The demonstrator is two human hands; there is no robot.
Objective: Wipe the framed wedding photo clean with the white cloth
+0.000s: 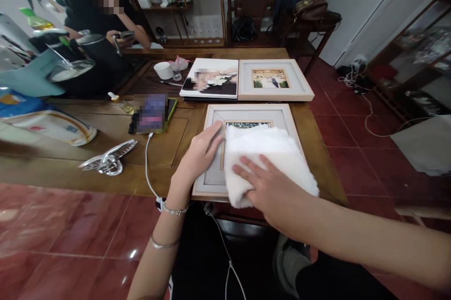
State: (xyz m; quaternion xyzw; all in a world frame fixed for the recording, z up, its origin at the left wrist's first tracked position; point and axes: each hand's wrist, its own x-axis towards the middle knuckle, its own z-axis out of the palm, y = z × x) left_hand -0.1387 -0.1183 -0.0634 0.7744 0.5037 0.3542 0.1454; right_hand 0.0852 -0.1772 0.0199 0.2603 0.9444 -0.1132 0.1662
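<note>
A pale wooden picture frame (246, 114) lies flat at the near edge of the wooden table (105, 168). A thick white cloth (268, 154) covers most of its glass. My right hand (269, 187) lies flat on the cloth with fingers stretched out. My left hand (200, 152) rests on the frame's left border, fingers flat, holding it down. Bracelets circle my left wrist.
A second frame (275, 80) and a photo canvas (211, 79) lie farther back. A phone (151, 114) with a white cable, a shiny metal ornament (107, 161), a white cup (164, 70) and a bag (45, 123) sit to the left. Another person sits at the far left behind kettles.
</note>
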